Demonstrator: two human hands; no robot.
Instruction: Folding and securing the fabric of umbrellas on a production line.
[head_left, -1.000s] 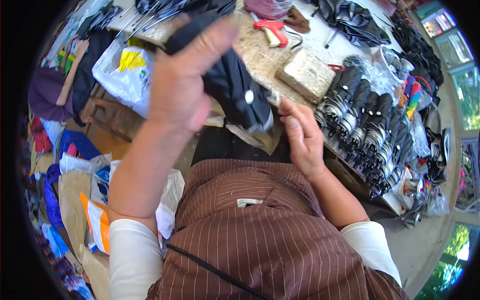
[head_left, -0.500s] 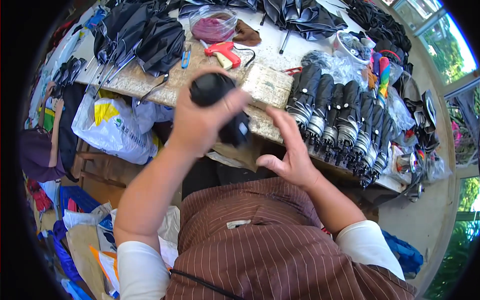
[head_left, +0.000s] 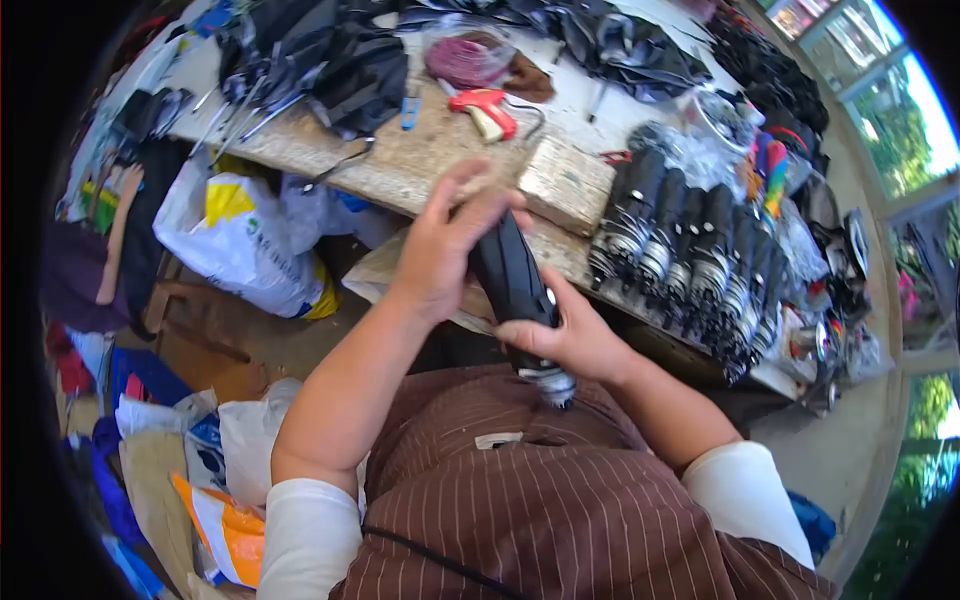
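Note:
A folded black compact umbrella (head_left: 508, 268) slants in front of my apron, its silver-rimmed end pointing down toward me. My left hand (head_left: 435, 245) holds its upper end, with the fingers around the far tip. Lower down, my right hand (head_left: 578, 335) grips the umbrella from the right, thumb laid across the black cloth. Just beyond, on the worktable (head_left: 400, 165), lies a worn, pale block (head_left: 568, 182). To the right of the block, several similar folded umbrellas (head_left: 708, 245) lie in a row, silver ends toward me.
A red and cream tagging gun (head_left: 487, 112), a blue clip-like tool (head_left: 410, 112) and a bagged purple bundle (head_left: 465, 60) lie on the table. Loose black umbrellas (head_left: 350, 85) cover its far left. A white sack (head_left: 240, 240) stands below. Another person's arm (head_left: 118, 235) shows at left.
The umbrella has swung from upright-looking and blurred to a slant with its silver end down. My right hand, apart from it before, has closed on its lower part.

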